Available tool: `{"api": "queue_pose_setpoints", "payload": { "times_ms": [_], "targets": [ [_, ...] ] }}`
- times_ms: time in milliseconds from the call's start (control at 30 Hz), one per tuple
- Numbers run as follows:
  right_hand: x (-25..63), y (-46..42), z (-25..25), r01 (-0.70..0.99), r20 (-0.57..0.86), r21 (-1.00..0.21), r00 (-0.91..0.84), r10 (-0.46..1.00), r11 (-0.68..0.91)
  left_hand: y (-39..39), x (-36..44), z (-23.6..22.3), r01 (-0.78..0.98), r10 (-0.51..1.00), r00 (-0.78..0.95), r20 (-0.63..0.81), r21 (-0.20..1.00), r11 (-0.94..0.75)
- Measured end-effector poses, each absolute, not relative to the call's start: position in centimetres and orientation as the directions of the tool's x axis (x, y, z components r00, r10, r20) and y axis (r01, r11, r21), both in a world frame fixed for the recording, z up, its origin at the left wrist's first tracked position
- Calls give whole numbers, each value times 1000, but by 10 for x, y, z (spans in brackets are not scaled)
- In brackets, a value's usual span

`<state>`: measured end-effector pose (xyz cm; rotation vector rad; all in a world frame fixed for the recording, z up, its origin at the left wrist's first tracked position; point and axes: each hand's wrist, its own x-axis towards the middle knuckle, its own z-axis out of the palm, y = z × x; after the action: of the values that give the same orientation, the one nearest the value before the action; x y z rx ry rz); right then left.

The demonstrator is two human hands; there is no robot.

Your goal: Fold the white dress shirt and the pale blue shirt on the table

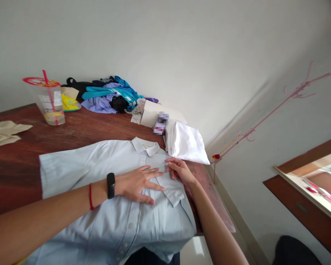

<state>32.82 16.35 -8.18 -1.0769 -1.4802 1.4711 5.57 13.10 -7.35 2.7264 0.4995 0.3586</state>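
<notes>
A pale blue short-sleeved shirt point(99, 165) lies spread front-up on the dark wooden table point(16, 173), collar toward the wall. My left hand point(139, 184) lies flat on its chest with fingers spread, near the button placket; the wrist wears a black band and a red string. My right hand point(179, 170) pinches the shirt's fabric at the right shoulder and sleeve, fingers curled together. The shirt's lower part hangs over the table's near edge.
A folded white garment point(186, 143) lies beside the collar, with a white box point(154, 114) behind it. A heap of blue and dark clothes point(110, 95) sits by the wall. A plastic cup with straw point(51, 101) and a beige cloth point(4, 132) lie at left.
</notes>
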Motion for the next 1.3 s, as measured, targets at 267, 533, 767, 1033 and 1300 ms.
{"api": "queue_pose_setpoints", "payload": {
  "times_ms": [267,533,767,1033,1300],
  "targets": [
    [333,162,-79,454,17,-881,-250,968,132,130,55,-69,304,388,912,135,413,-859],
    [338,102,-80,836,269,-377,-313,911,399,130,55,-71,289,379,910,167,400,-870],
    [359,31,-94,887,65,-319,-332,941,335,132,57,-75,329,428,878,215,380,-864],
    [363,8,-100,886,140,-421,-147,979,194,135,58,-82,348,445,860,250,350,-870],
    [347,13,-89,579,106,-804,-80,991,133,134,57,-81,339,450,851,270,372,-864]
  ]
}}
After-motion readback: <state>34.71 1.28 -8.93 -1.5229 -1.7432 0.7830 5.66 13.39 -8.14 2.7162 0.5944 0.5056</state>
